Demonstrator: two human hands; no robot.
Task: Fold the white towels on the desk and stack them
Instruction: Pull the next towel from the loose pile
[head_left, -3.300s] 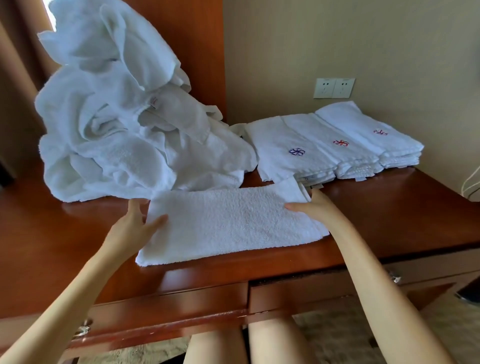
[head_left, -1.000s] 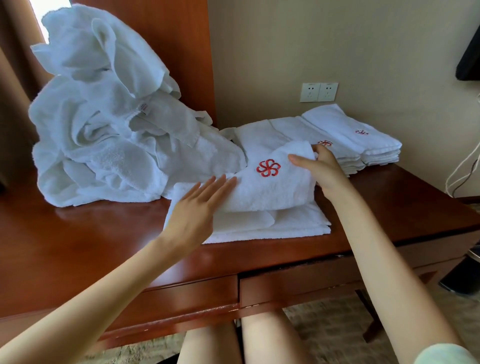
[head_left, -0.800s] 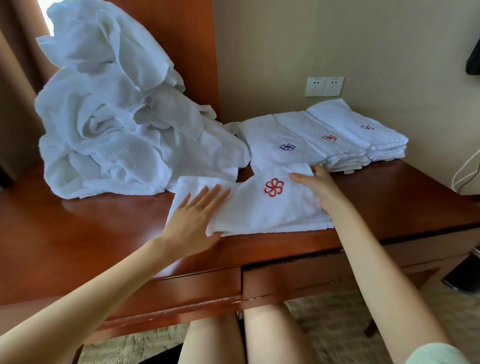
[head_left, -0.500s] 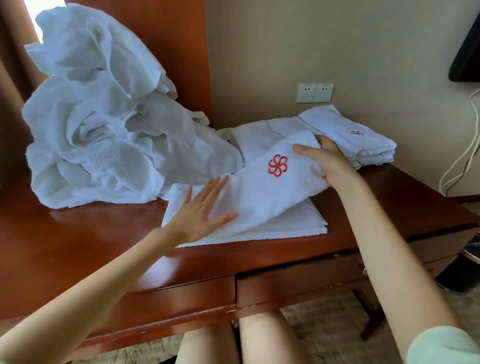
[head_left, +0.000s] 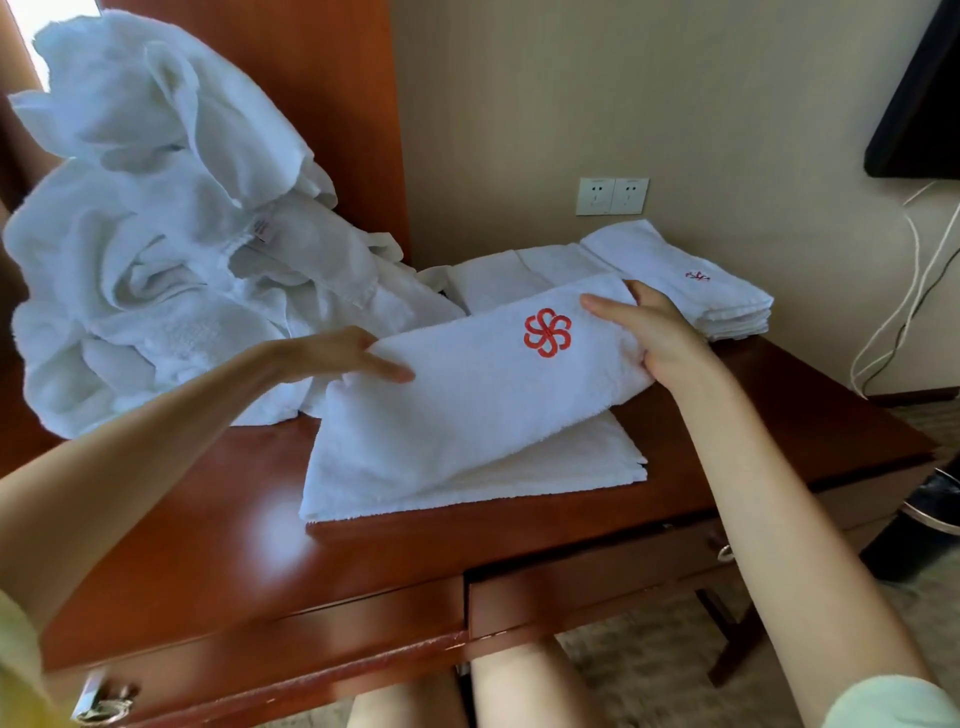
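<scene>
Towel (head_left: 467, 405), glossy wooden desk (head_left: 208, 545), beige wall (head_left: 675, 104)

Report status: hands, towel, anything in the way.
Right hand holds folded towel by its raised right end; left hand flat on its left edge. Red emblem up. Loose pile close behind left hand.

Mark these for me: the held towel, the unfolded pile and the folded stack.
Held towel (head_left: 467, 410): head view, on its top layer, below the red emblem.
Unfolded pile (head_left: 156, 270): head view, on the middle of the heap.
Folded stack (head_left: 649, 254): head view, on the top face of its rightmost towel.
</scene>
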